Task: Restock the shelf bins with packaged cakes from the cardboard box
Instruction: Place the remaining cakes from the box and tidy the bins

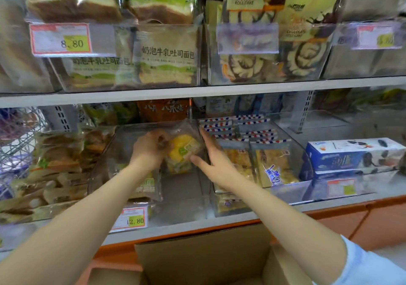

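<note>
A clear-wrapped yellow cake packet (183, 153) with a green label stands tilted inside the clear plastic bin (184, 194) on the lower shelf. My left hand (151, 147) grips the packet's left side, fingers curled round its wrapper. My right hand (212, 153) has straight fingers pressed against the packet's right side, along the bin's right wall. Another packet of the same cake (146, 186) lies at the bin's front left, partly hidden by my left forearm. The open cardboard box (204, 260) sits below the shelf at the bottom centre; its contents are out of sight.
Right of the bin, a second clear bin (292, 193) holds striped-edge pastry packets. Blue and white boxes (353, 155) stand further right. Bread bags (57, 164) fill the left side. The upper shelf (197, 91) carries bins of toast and chocolate roll cake. Price tags hang on bin fronts.
</note>
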Demonstrator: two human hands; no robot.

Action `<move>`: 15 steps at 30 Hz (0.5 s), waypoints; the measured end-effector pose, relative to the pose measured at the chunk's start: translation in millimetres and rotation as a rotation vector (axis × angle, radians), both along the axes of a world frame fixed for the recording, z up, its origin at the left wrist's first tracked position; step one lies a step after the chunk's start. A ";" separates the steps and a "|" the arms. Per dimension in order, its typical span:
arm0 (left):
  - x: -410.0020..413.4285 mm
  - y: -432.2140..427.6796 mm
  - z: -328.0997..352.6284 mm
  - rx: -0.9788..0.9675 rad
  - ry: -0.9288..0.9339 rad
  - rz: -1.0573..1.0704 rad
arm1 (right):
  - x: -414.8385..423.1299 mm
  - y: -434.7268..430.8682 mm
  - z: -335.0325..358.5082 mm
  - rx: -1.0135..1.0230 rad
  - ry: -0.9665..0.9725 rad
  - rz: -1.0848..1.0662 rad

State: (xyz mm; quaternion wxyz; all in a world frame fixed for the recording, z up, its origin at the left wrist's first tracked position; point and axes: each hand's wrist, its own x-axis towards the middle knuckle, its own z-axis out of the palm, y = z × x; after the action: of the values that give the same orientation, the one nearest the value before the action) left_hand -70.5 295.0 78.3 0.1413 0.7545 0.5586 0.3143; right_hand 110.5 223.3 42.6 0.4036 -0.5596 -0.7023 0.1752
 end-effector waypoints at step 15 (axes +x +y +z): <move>14.8 24.3 -24.5 -0.069 0.473 -0.068 | 3.9 7.9 -12.1 0.058 -0.135 -0.041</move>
State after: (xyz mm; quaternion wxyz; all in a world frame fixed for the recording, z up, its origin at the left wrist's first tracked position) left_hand -55.8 319.3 53.8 0.0428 0.8201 0.5609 0.1047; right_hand 114.4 231.2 30.5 0.3746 -0.5725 -0.7212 0.1085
